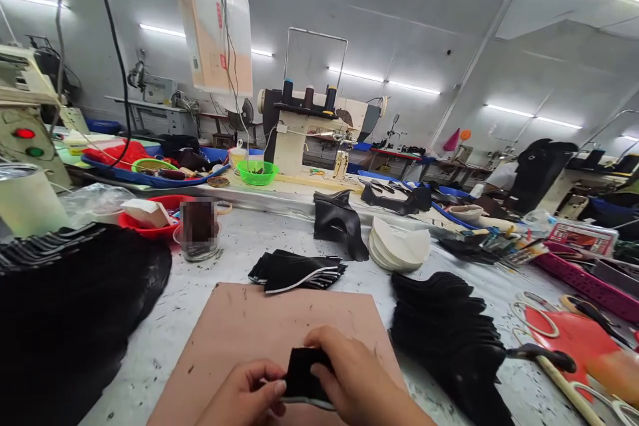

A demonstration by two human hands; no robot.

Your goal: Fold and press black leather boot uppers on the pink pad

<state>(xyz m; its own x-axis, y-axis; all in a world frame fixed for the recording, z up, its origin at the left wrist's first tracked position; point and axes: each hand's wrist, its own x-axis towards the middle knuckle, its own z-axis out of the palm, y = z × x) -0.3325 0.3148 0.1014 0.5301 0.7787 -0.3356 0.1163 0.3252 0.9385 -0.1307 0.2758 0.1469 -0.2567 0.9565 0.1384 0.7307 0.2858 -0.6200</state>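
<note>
Our left hand [247,389] pinches the black piece [301,373] at its left edge, our right hand [357,373] its right side — likely light, soft, best held by edges.

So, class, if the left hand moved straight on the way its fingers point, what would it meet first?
The black piece, right against the left hand; beyond it, probably the right hand, though depth is unclear.
</note>
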